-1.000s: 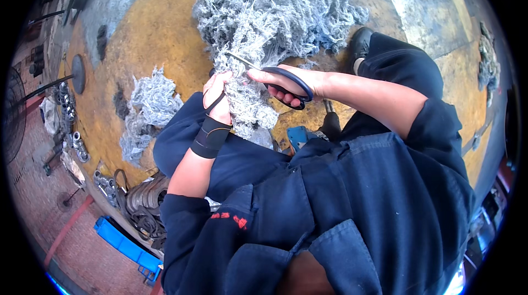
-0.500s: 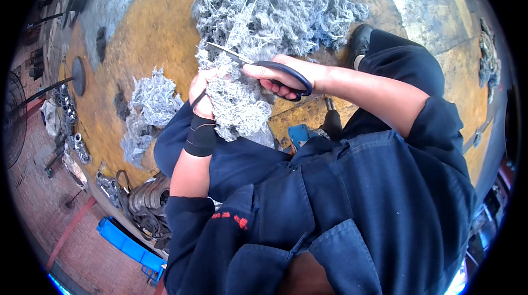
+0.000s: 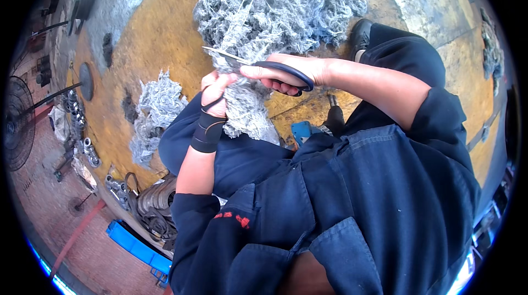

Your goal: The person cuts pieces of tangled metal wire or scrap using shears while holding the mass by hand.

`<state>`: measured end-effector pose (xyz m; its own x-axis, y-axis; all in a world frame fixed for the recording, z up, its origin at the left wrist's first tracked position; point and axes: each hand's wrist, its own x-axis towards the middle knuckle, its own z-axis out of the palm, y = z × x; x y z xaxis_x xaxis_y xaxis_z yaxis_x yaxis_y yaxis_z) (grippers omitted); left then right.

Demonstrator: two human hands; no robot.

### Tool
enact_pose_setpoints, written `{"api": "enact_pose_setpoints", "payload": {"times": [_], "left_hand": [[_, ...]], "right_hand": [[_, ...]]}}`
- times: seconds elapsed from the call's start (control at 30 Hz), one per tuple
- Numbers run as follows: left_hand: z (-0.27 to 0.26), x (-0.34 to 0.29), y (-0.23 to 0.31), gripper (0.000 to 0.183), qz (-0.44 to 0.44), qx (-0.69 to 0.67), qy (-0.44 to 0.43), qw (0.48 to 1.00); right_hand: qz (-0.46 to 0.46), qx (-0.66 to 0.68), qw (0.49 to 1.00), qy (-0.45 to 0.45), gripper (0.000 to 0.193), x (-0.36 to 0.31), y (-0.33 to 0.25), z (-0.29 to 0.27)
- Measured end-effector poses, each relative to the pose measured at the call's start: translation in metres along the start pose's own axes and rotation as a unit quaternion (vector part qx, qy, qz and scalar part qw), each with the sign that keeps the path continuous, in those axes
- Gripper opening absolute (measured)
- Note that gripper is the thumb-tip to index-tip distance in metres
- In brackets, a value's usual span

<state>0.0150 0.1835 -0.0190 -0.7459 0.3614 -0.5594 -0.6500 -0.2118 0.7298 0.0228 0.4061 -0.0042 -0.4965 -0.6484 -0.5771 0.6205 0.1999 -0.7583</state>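
Drawing the left hand slightly toward three o'clock since half a second ago, nearing the right hand and carrying the bunch of grey strands along. Clamping the left fingers on the side of that bunch, laying the thumb across toward two o'clock. Curling the right fingers through the loops of the dark-handled scissors, closing firmly on them. Pointing the silver blades toward ten o'clock, passing just above the left hand among pale strands; hiding too much in the fibres to tell any gap between them. Letting the bunch droop toward five o'clock from the left hand, over the left thigh. Wearing a black band around the left wrist.

Facing a large tangled grey heap at twelve o'clock, just beyond the scissors. Showing a blue object, too obscured to identify, near the middle, toward four o'clock from the bunch. Placing a black shoe near the heap, toward one o'clock. Sitting over a worn yellow-brown surface, bearing a smaller grey clump toward ten o'clock. Showing metal rings and a black fan near nine o'clock, and a blue crate between seven and eight.
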Motion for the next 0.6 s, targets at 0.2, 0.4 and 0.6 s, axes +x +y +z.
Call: {"api": "enact_pose_setpoints", "payload": {"times": [0.2, 0.4, 0.6], "left_hand": [[-0.012, 0.005, -0.019, 0.018, 0.056, 0.097, 0.005, 0.994], [-0.058, -0.016, 0.010, 0.016, 0.057, -0.030, 0.131, 0.989], [-0.037, -0.066, 0.009, 0.011, -0.008, -0.123, 0.187, 0.975]], "right_hand": [[-0.107, 0.166, 0.972, 0.130, 0.063, -0.014, -0.030, -0.017], [0.033, -0.011, 0.993, 0.114, 0.072, -0.015, 0.005, -0.037], [0.109, 0.005, 0.987, -0.120, 0.080, -0.027, 0.053, -0.002]]}}
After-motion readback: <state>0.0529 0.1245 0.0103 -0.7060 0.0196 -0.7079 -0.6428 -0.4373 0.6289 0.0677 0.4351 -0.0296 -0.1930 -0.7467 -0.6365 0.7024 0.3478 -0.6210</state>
